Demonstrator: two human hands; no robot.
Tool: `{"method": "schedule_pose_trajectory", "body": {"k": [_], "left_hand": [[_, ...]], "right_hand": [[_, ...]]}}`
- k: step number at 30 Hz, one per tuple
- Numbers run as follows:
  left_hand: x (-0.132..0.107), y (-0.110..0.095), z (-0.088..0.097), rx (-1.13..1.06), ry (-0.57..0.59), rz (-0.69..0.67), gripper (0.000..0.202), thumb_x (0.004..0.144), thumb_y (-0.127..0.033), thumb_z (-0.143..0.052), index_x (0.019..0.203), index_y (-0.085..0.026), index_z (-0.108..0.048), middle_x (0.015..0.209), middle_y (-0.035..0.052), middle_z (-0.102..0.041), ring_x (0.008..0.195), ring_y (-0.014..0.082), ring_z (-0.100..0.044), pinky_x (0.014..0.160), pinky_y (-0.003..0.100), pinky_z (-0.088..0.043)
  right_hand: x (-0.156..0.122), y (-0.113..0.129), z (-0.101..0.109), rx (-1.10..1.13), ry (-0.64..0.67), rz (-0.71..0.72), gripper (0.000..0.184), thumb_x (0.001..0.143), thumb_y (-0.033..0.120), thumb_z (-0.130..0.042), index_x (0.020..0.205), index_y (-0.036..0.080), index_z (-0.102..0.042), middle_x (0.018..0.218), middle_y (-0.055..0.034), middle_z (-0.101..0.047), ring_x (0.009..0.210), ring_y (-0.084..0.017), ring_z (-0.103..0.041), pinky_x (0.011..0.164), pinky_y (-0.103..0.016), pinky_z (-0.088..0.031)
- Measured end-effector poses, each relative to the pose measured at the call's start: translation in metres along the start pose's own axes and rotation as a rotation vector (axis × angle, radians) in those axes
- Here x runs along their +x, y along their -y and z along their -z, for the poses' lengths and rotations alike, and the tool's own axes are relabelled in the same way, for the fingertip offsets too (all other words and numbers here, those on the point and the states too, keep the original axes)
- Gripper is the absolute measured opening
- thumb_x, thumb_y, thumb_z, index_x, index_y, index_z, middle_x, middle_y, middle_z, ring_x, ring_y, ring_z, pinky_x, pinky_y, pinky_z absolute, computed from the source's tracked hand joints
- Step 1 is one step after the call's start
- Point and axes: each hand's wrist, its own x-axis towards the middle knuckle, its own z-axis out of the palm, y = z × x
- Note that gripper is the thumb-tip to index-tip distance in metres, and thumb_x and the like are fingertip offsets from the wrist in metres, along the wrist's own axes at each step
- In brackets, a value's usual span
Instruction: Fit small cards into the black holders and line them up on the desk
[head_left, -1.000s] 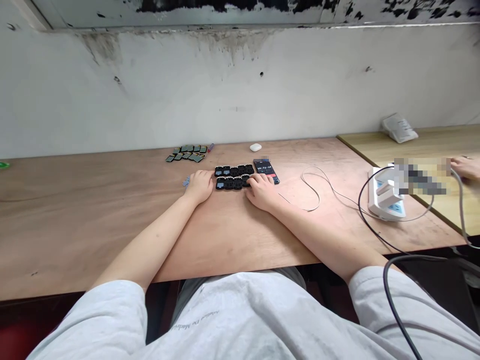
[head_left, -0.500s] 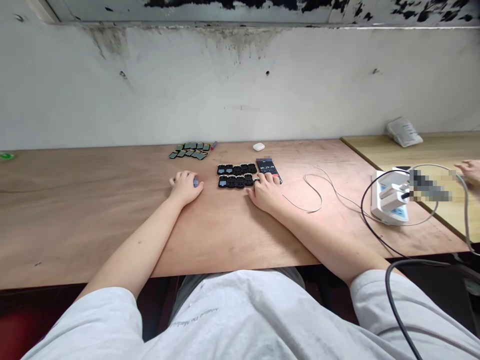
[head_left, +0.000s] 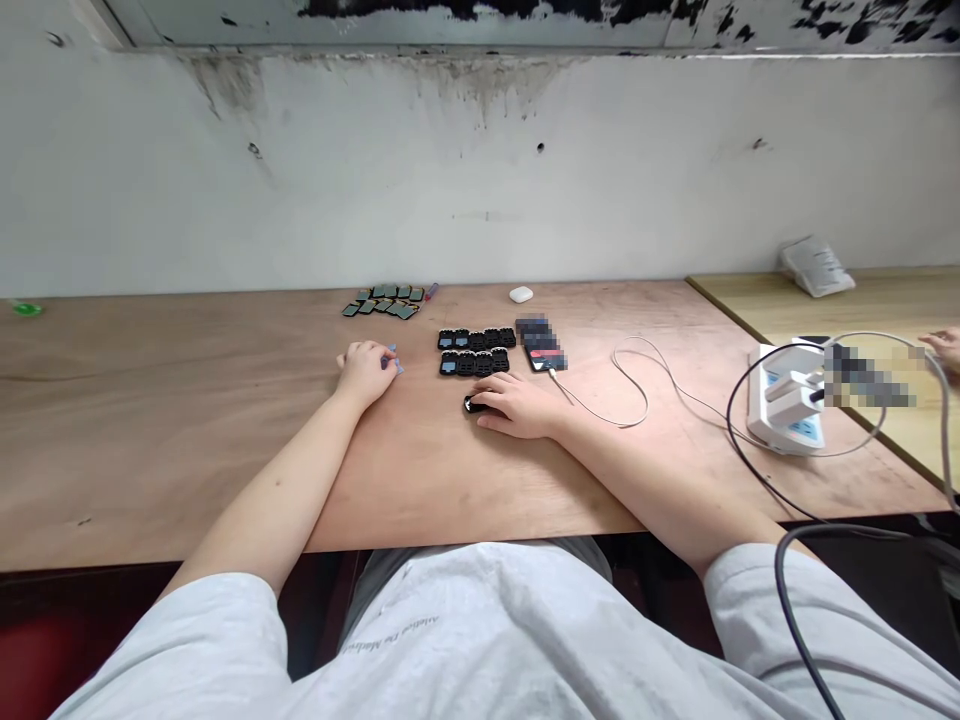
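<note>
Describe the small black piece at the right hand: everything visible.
The small black piece, plastic by its look, shows a rounded left end and a pale spot; finer detail is too small to make out. The bare right hand holds it from the right, fingers covering the rest, so its full outline is hidden. It is low over the brown wooden tabletop, nearer the person than the two rows of black pieces and apart from them. Whether it touches the wood is unclear.
</note>
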Motion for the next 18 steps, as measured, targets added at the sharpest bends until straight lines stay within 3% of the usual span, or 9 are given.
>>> {"method": "schedule_pose_trajectory", "body": {"k": [9,15,18], "left_hand": [[0.0,-0.001,-0.001,-0.034,-0.032,-0.094,0.019,0.094,-0.027,-0.053,0.096,-0.022,-0.071,0.117,0.0125,-0.073,0.121,0.0355,-0.055,0.102,0.053,-0.041],[-0.006,-0.016,0.0,-0.132,-0.113,-0.237,0.037,0.099,-0.021,-0.044,0.127,-0.019,-0.068,0.12,0.0149,-0.065,0.117,0.0304,-0.058,0.106,0.047,-0.046],[-0.014,-0.034,-0.004,-0.229,-0.091,-0.339,0.036,0.099,-0.021,-0.043,0.121,-0.017,-0.071,0.115,0.0139,-0.062,0.112,0.0276,-0.06,0.104,0.044,-0.05]], "right_hand": [[0.0,0.0,0.004,0.011,0.03,-0.102,0.033,0.104,0.035,-0.061,0.133,0.023,-0.07,0.135,-0.0121,-0.066,0.121,-0.029,-0.057,0.107,-0.047,-0.047],[0.001,0.001,0.005,0.013,0.024,-0.122,0.038,0.102,0.034,-0.063,0.138,0.021,-0.066,0.132,-0.0135,-0.067,0.119,-0.03,-0.058,0.105,-0.047,-0.048],[0.001,0.001,0.005,0.005,0.004,-0.139,0.042,0.102,0.034,-0.063,0.142,0.018,-0.062,0.126,-0.0137,-0.067,0.115,-0.03,-0.059,0.102,-0.046,-0.048]]}}
